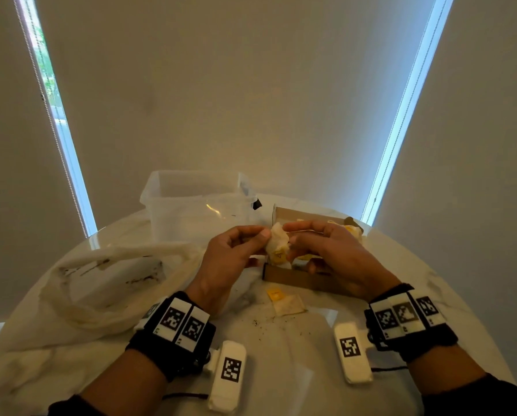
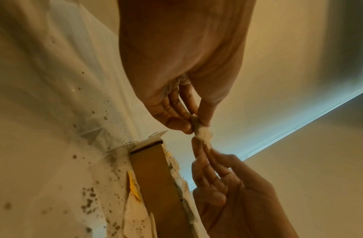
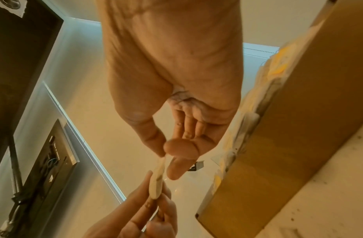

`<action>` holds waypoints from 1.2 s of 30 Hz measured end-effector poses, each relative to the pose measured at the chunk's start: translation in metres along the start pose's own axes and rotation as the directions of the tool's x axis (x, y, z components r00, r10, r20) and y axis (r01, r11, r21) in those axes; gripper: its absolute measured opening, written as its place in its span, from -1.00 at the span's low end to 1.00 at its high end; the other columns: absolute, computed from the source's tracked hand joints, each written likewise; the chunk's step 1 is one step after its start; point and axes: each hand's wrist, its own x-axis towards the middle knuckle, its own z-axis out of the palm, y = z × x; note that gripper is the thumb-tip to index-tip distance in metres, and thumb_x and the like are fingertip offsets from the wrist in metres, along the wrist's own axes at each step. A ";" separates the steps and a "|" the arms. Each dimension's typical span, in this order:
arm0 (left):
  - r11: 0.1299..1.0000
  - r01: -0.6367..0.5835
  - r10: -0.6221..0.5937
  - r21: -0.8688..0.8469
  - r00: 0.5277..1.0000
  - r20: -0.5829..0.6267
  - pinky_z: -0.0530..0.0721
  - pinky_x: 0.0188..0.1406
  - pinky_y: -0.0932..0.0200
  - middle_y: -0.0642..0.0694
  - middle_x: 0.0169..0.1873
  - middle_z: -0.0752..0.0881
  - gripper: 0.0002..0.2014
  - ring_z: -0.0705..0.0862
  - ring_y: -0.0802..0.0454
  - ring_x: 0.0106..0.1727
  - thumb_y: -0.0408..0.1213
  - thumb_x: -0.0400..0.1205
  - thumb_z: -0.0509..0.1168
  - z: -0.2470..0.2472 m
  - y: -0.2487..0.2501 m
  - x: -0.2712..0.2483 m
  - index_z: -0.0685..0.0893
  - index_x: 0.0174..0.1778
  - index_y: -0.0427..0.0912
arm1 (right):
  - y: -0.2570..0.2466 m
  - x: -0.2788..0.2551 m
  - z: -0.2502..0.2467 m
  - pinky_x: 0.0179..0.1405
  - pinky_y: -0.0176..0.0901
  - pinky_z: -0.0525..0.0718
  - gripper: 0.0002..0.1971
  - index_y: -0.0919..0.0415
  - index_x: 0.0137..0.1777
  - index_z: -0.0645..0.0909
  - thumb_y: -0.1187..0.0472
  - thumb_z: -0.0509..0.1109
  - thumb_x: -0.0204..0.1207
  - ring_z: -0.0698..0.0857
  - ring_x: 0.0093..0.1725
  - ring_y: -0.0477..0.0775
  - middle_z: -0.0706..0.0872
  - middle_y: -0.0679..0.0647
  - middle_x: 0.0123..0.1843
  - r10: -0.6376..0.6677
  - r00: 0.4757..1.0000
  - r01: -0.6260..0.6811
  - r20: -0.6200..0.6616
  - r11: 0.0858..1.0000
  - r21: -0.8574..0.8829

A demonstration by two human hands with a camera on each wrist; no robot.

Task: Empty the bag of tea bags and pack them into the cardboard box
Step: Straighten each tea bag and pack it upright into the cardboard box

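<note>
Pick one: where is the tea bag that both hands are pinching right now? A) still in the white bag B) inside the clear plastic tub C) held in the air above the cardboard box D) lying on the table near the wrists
C: the left hand and right hand pinch the tea bag between fingertips, raised over the open cardboard box.

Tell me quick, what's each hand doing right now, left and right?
Left hand: pinching one end of a tea bag above the cardboard box.
Right hand: pinching the other end of the same tea bag.
</note>
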 end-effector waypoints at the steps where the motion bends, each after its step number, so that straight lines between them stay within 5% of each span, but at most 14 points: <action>1: 1.000 0.003 -0.003 -0.006 1.000 -0.004 0.78 -0.12 0.24 -0.10 0.06 0.93 -0.75 0.90 0.04 0.02 -0.20 0.72 0.50 0.000 0.000 0.000 0.83 0.28 -0.18 | -0.001 -0.001 0.003 -0.22 -0.15 0.74 -0.76 0.04 0.34 0.79 0.11 0.53 0.71 0.91 0.09 0.12 0.93 0.07 0.11 -0.008 1.000 0.008 -0.005 1.000 0.002; 4: 1.000 -0.001 0.001 -0.010 1.000 -0.004 0.78 -0.12 0.24 -0.09 0.06 0.92 -0.73 0.90 0.05 0.02 -0.18 0.72 0.49 0.000 -0.001 0.001 0.83 0.30 -0.18 | 0.001 -0.002 0.011 -0.24 -0.19 0.77 -0.75 0.00 0.23 0.80 -0.04 0.58 0.64 0.92 0.00 0.02 0.94 0.00 0.03 -0.081 0.996 0.076 -0.036 0.991 -0.106; 10: 1.000 0.008 -0.008 0.005 1.000 0.005 0.79 -0.14 0.25 -0.05 0.02 0.93 -0.76 0.90 0.08 0.00 -0.19 0.72 0.50 0.001 -0.002 0.001 0.83 0.29 -0.12 | 0.003 0.002 0.009 -0.26 -0.13 0.79 -0.81 0.11 0.14 0.83 0.01 0.57 0.67 0.90 -0.06 0.03 0.91 0.04 -0.04 -0.166 0.974 0.154 -0.155 0.984 -0.088; 14: 0.998 0.052 -0.050 0.028 0.997 -0.061 0.83 0.05 0.07 0.01 0.12 0.89 -0.74 0.87 0.02 0.13 -0.05 0.74 0.48 -0.003 -0.004 0.003 0.82 0.31 -0.02 | -0.002 0.011 0.001 -0.20 -0.12 0.78 -0.83 -0.01 0.09 0.81 -0.07 0.57 0.66 0.90 -0.11 -0.01 0.91 -0.09 -0.04 -0.214 0.968 0.164 -0.130 0.935 -0.315; 21: 0.974 0.180 -0.176 0.136 0.984 -0.043 0.80 -0.07 0.11 -0.08 0.20 0.83 -0.73 0.83 -0.01 0.16 -0.23 0.72 0.51 -0.007 -0.013 0.007 0.75 0.34 -0.03 | -0.006 0.024 -0.004 -0.28 -0.30 0.76 -0.84 0.00 0.09 0.78 -0.05 0.56 0.67 0.85 -0.38 -0.07 0.90 -0.10 -0.03 -0.126 0.992 0.110 0.015 0.794 -0.597; 29: 0.951 0.250 -0.249 0.180 0.968 -0.024 0.75 -0.28 0.20 -0.14 0.21 0.82 -0.69 0.83 -0.03 0.13 -0.37 0.69 0.54 -0.005 -0.018 0.011 0.74 0.34 -0.12 | -0.004 0.033 -0.007 -0.38 -0.32 0.72 -0.83 0.05 0.11 0.78 0.01 0.60 0.64 0.77 -0.45 -0.08 0.93 -0.03 -0.15 -0.015 0.997 0.056 0.075 0.813 -0.580; 32: 0.950 0.249 -0.249 0.191 0.968 -0.022 0.76 -0.28 0.21 -0.14 0.20 0.82 -0.70 0.83 -0.04 0.15 -0.37 0.69 0.53 -0.006 -0.019 0.011 0.75 0.33 -0.12 | 0.002 0.038 -0.005 -0.30 -0.22 0.77 -0.82 0.00 0.12 0.80 0.02 0.66 0.59 0.82 -0.35 -0.11 0.91 -0.01 -0.09 0.004 0.997 0.046 0.076 0.767 -0.640; 36: 0.951 0.247 -0.247 0.187 0.969 -0.025 0.77 -0.29 0.21 -0.14 0.20 0.83 -0.71 0.85 -0.06 0.15 -0.36 0.70 0.53 -0.007 -0.018 0.011 0.74 0.34 -0.13 | -0.002 0.039 -0.001 -0.13 -0.29 0.56 -0.71 -0.15 0.16 0.76 -0.05 0.71 0.50 0.74 0.01 -0.19 0.80 -0.20 0.00 -0.162 0.987 0.098 -0.008 0.635 -0.766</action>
